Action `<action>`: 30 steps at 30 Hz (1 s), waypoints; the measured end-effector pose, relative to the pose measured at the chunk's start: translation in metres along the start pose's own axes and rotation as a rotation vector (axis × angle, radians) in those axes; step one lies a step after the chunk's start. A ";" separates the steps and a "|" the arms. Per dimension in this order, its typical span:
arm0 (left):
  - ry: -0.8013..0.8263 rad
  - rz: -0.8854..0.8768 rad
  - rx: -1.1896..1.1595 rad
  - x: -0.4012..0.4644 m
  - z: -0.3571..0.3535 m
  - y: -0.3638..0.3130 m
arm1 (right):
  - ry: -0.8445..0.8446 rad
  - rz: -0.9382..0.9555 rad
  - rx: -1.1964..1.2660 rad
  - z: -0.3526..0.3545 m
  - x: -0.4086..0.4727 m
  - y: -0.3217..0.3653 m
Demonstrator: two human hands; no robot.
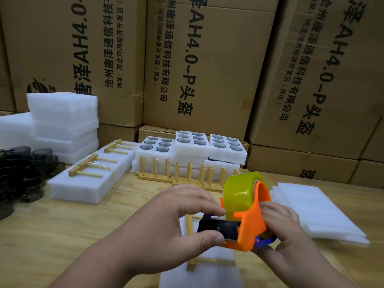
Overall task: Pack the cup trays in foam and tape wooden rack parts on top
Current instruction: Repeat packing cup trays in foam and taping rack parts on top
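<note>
Behind the bench I read black print running sideways on stacked cardboard cartons: "AH4.0-P头盔" and "沧州唐泽通信科技有限公司".

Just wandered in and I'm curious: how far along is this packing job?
One foam block on the left already has wooden rack parts taped on top. Now both hands, left hand and right hand, hold the tape dispenser over another foam block with a wooden piece on it. Still waiting: the cup trays and wooden racks behind.
</note>
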State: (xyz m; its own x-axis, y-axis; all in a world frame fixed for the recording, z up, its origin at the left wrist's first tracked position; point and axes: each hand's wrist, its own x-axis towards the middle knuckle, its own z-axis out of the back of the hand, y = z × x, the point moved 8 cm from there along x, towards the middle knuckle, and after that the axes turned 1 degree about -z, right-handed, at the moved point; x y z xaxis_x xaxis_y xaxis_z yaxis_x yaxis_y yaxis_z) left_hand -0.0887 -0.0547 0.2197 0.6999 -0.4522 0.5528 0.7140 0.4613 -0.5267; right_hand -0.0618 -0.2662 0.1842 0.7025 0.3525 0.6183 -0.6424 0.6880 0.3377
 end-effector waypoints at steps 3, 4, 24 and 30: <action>0.014 0.009 -0.093 0.005 -0.001 0.001 | 0.022 0.014 -0.039 0.004 0.000 0.001; 0.020 0.012 -0.114 0.006 -0.001 0.001 | 0.029 0.023 -0.054 0.005 0.000 0.001; -0.314 -0.126 0.155 -0.019 0.031 -0.014 | 0.117 0.172 -0.048 -0.017 0.013 0.023; -0.466 -0.294 0.436 -0.025 0.031 -0.024 | 0.185 0.138 -0.027 -0.025 0.026 0.014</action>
State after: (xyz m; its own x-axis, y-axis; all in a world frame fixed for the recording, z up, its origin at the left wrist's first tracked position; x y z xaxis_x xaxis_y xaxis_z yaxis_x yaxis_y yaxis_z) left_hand -0.1242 -0.0309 0.2383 0.3290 -0.2758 0.9032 0.7326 0.6780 -0.0598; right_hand -0.0447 -0.2319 0.1876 0.6544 0.5528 0.5159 -0.7294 0.6412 0.2384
